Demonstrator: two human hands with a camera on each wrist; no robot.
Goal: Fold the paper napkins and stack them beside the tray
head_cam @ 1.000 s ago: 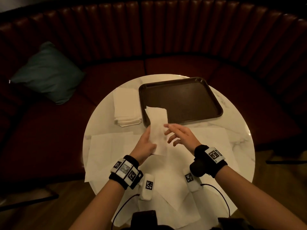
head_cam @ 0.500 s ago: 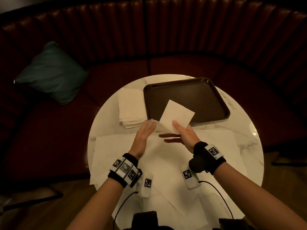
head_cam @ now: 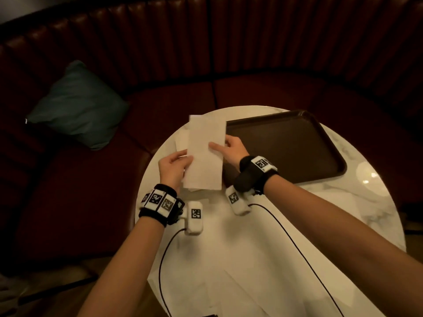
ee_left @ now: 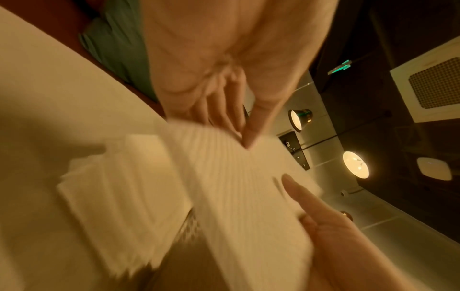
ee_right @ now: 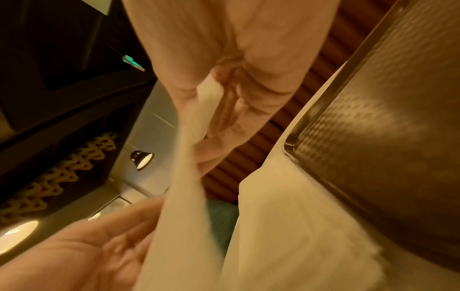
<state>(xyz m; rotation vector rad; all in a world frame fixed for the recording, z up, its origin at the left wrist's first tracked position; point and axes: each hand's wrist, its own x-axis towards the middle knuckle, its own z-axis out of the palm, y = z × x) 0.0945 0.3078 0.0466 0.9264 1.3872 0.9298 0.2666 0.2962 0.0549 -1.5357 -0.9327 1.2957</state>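
Observation:
A folded white napkin [head_cam: 204, 152] hangs just above the stack of folded napkins [head_cam: 180, 143], which lies left of the dark brown tray [head_cam: 286, 145]. My left hand [head_cam: 185, 161] pinches the napkin's near left edge, thumb on top. My right hand [head_cam: 219, 145] pinches its right edge, thumb on the upper face. In the left wrist view the napkin [ee_left: 236, 177] tilts over the stack [ee_left: 119, 187]. From the right wrist I see the napkin [ee_right: 179, 196] edge-on beside the tray [ee_right: 373, 118] and stack [ee_right: 286, 216].
Several unfolded napkins [head_cam: 229, 271] cover the near half of the round marble table [head_cam: 377, 213]. A dark red curved sofa [head_cam: 229, 53] wraps round the far side, with a teal cushion [head_cam: 77, 106] on the left seat.
The folded napkin has moved left, from in front of the tray to above the stack. My left hand has taken hold of its edge, and both hands have reached farther from me.

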